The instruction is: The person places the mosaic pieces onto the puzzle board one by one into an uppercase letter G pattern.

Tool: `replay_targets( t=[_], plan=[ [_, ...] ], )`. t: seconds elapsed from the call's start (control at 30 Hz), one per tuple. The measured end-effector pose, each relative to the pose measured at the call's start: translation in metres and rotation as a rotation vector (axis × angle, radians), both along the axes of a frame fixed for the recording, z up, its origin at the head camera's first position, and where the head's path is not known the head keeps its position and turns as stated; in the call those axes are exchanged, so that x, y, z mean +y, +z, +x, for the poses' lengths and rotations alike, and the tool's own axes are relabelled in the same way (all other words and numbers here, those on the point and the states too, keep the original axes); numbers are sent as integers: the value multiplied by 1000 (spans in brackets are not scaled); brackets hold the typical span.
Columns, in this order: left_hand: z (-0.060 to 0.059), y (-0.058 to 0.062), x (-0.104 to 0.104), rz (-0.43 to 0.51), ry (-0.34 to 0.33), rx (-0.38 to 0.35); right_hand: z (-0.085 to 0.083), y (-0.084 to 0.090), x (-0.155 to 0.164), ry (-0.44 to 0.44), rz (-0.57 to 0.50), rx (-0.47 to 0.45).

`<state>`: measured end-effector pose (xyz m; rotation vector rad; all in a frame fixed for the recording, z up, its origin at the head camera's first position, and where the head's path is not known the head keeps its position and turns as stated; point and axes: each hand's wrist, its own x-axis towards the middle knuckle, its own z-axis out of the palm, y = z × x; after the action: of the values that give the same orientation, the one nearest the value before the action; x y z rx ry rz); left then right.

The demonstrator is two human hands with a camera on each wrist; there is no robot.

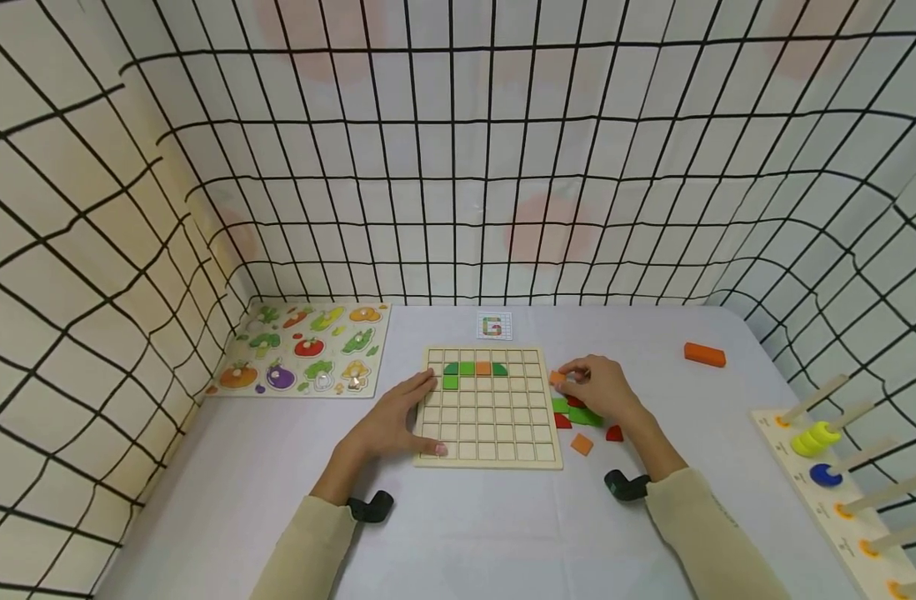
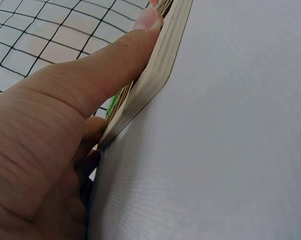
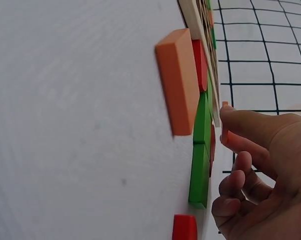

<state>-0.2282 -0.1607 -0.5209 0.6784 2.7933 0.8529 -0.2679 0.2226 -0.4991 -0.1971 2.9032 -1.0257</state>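
A wooden grid board (image 1: 488, 429) lies on the white table. In its upper part sit green pieces (image 1: 467, 368), including two with a curved edge, and an orange square (image 1: 483, 368). My left hand (image 1: 390, 421) is spread along the board's left side, its thumb resting on the lower left corner, as the left wrist view (image 2: 65, 105) also shows. Beyond the board's right edge, my right hand (image 1: 603, 389) pinches an orange square tile (image 1: 557, 377) between thumb and finger, raised off the table in the right wrist view (image 3: 224, 122).
Loose green pieces (image 1: 585, 417), red pieces (image 1: 614, 433) and an orange tile (image 1: 581, 444) lie right of the board. A pattern card (image 1: 495, 326) is behind it. Vegetable puzzle (image 1: 292, 350) at left; orange block (image 1: 704, 354) and peg stand (image 1: 803, 475) at right. Black netting (image 1: 488, 179) surrounds the table.
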Motion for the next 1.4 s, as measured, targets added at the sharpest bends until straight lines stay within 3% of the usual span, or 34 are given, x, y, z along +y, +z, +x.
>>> replay_targets(
  t=[0.3,0.9,1.4],
  plan=[
    [0,2,-1,-3,9,-13,-2,5,-14,4,-21,9],
    [1,2,0,2,8,-5,4,11,-70,172,-158,49],
    [-1,3,0,6,-7,-2,10,11,-119,221,-129,17]
  ],
)
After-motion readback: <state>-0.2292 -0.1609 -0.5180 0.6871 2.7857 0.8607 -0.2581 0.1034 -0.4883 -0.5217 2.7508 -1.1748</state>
